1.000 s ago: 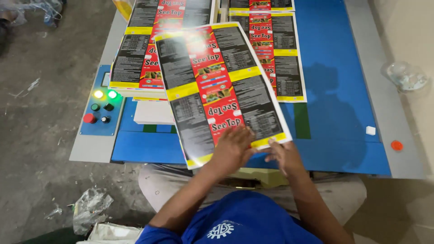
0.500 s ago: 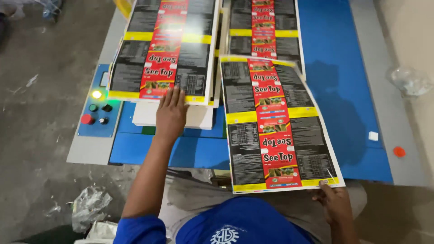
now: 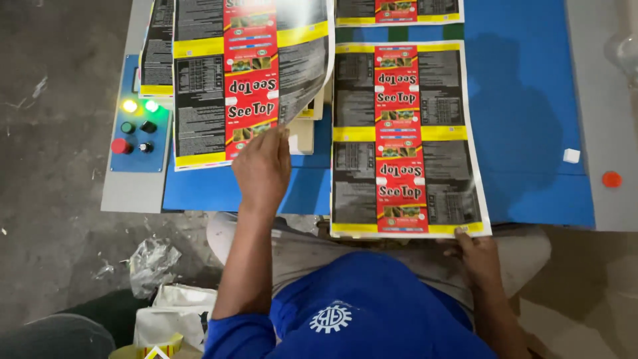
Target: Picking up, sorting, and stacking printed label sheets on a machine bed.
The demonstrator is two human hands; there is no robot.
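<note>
My left hand grips the near edge of a black, red and yellow printed sheet on top of the left stack. That sheet's right side curls up off the pile. A second printed sheet of the same kind lies flat on the blue table to the right. My right hand holds this sheet's near edge at the table's front, thumb on its yellow border. My blue sleeves and shirt fill the bottom of the view.
A control panel with lit green and yellow lamps and a red button sits left of the stack. Another printed sheet lies at the far edge. A small white piece and a red cap lie at the right. Crumpled plastic is on the floor.
The sheet in my right hand has come down flat on the right of the table. My left hand has taken the left stack's top sheet and its right side is lifting.
</note>
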